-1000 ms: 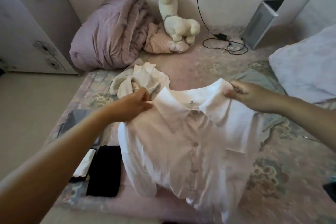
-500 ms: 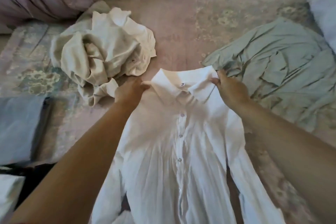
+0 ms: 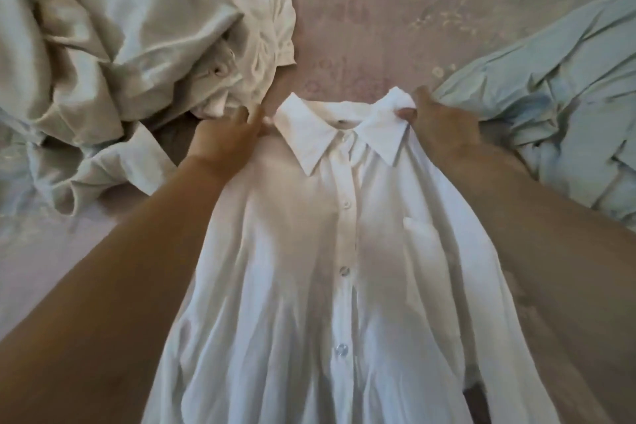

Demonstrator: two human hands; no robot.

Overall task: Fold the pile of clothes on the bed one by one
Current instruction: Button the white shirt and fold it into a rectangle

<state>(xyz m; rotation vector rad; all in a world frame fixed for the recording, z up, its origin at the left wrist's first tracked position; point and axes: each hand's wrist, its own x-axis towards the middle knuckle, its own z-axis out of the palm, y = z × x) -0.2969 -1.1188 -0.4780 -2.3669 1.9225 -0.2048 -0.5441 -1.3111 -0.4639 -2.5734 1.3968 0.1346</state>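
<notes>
Pink floral bedspread [image 3: 395,10] bears a buttoned white shirt [image 3: 327,251]; left hand [image 3: 227,138] and right hand [image 3: 444,127] pinch its shoulders, between cream garment [image 3: 137,27] and pale-blue garment [image 3: 568,96]

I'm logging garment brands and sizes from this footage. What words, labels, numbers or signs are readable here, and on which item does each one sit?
None can be read.
White shirt: a small dark spot inside the collar at the neck may be a tag, too small and blurred to read.
Cream garment, pale green garment and bedspread: no lettering shows; the bedspread carries only a faint floral pattern.
</notes>
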